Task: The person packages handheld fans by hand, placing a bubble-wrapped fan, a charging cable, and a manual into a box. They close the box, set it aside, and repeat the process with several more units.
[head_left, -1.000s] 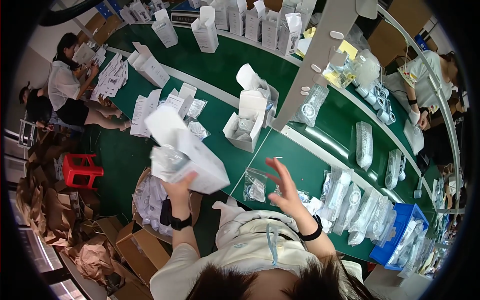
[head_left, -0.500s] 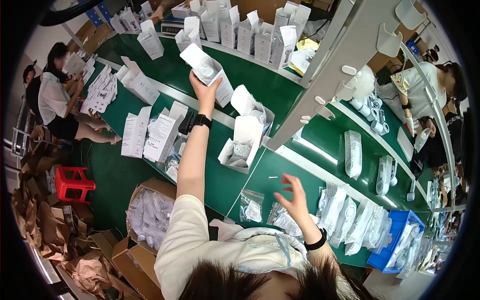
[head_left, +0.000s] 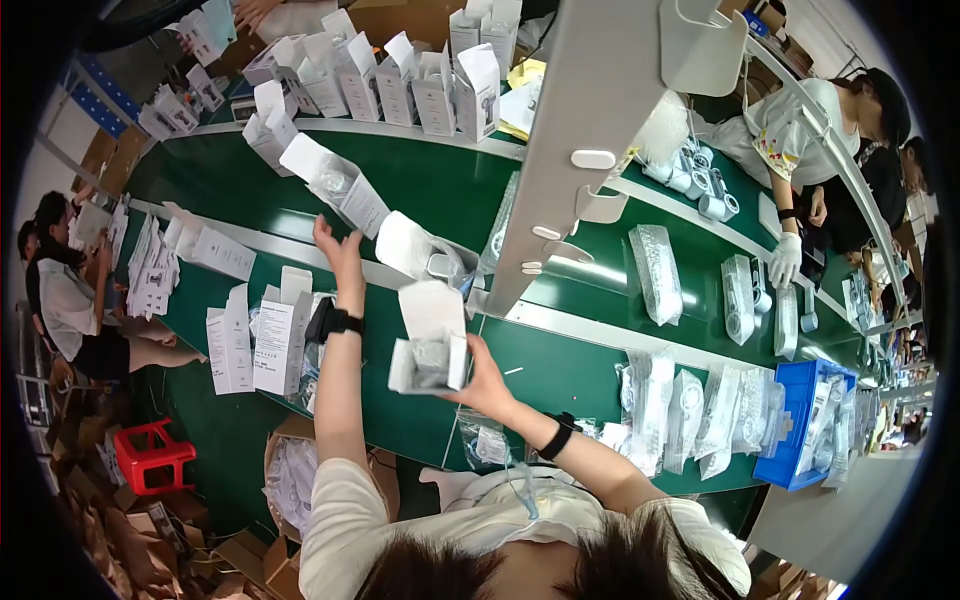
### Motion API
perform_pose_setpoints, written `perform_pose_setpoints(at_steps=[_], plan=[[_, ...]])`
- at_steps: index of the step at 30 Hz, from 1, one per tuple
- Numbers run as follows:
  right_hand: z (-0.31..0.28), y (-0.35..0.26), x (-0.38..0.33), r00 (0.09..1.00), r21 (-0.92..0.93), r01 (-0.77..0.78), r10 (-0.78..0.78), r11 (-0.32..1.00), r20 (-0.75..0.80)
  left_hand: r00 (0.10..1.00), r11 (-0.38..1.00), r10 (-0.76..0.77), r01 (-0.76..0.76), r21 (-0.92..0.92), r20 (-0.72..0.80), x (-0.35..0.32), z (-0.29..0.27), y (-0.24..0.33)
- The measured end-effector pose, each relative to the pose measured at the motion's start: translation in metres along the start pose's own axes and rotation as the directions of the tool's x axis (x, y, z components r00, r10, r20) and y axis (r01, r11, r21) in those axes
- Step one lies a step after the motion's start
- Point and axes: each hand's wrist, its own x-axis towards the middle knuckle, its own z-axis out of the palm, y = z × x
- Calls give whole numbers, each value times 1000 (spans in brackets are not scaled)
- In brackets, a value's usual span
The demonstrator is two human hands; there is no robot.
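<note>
My right hand (head_left: 487,384) grips the right side of an open white box (head_left: 428,362). Its lid flap stands up, and clear plastic shows inside. My left hand (head_left: 341,256) is empty with its fingers apart, just below another open white box (head_left: 352,195) on the green belt. Between the two hands, a third open box (head_left: 425,250) with a plastic-wrapped part in it rests near the belt's edge. A small clear bag of parts (head_left: 487,442) lies on the table below my right wrist.
Bubble-wrapped packets (head_left: 688,415) line the right side, beside a blue bin (head_left: 790,428). A grey post (head_left: 560,130) rises past the belt. White boxes (head_left: 395,85) stand along the far side. A red stool (head_left: 153,455) is at lower left. Co-workers sit left and right.
My left hand has let go of the box on the belt and drawn back a little. My right hand, empty before, has taken hold of the nearer open box. The whole view has shifted.
</note>
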Motion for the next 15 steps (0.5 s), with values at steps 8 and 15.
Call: perform_pose_setpoints(at_steps=[8, 15], plan=[[-178, -19, -65, 947, 274, -285, 314, 919, -68, 651, 996, -87, 65, 59, 754, -90, -37, -1], [-204, 33, 75, 817, 53, 80, -35, 995, -576, 687, 965, -163, 261, -30, 708, -106, 10, -22]])
